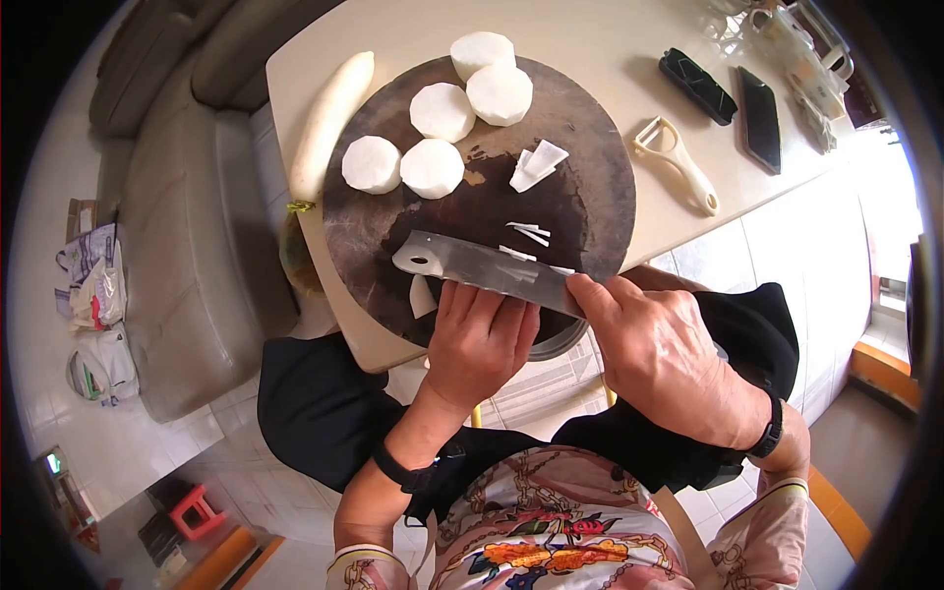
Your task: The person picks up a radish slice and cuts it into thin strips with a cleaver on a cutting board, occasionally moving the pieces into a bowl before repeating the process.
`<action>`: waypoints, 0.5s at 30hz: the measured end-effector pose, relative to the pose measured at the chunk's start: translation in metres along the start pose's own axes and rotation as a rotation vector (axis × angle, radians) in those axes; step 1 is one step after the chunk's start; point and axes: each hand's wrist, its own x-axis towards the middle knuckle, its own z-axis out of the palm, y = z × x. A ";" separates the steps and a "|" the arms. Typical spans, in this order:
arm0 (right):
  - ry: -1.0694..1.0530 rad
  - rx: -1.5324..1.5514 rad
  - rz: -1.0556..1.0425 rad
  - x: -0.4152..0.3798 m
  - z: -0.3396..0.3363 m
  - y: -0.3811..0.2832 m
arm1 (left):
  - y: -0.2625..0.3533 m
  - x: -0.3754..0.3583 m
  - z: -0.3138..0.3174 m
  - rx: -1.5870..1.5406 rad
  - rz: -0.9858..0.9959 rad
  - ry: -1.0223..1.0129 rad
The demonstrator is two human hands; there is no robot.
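My right hand (654, 354) is wrapped round the handle end of a wide cleaver (482, 267), whose blade lies across the lower part of a round dark chopping board (364, 241). Right against the blade's near side is my left hand (482, 339), fingers together and bent; what is under the fingertips is hidden. A white slice (422, 297) lies left of these fingers. Thin white strips (531, 233) lie beyond the blade, with a few flat slices (539, 165) farther up. Several thick white radish pieces (433, 168) stand on the board's far left part.
A whole white radish (332, 133) lies left of the board. To the right on the table (678, 231) are a peeler (678, 164), a black tray (698, 86) and a dark flat object (759, 120). A grey sofa (182, 246) stands at the left.
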 end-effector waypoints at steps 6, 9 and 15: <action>-0.057 -0.062 0.028 0.012 0.001 -0.009 | -0.003 -0.004 0.004 0.011 0.048 0.027; -0.069 -0.050 0.076 0.015 0.002 -0.005 | -0.003 -0.002 0.003 0.035 0.029 0.027; 0.026 0.031 -0.010 0.002 0.003 0.001 | -0.001 0.000 0.002 0.031 0.030 0.052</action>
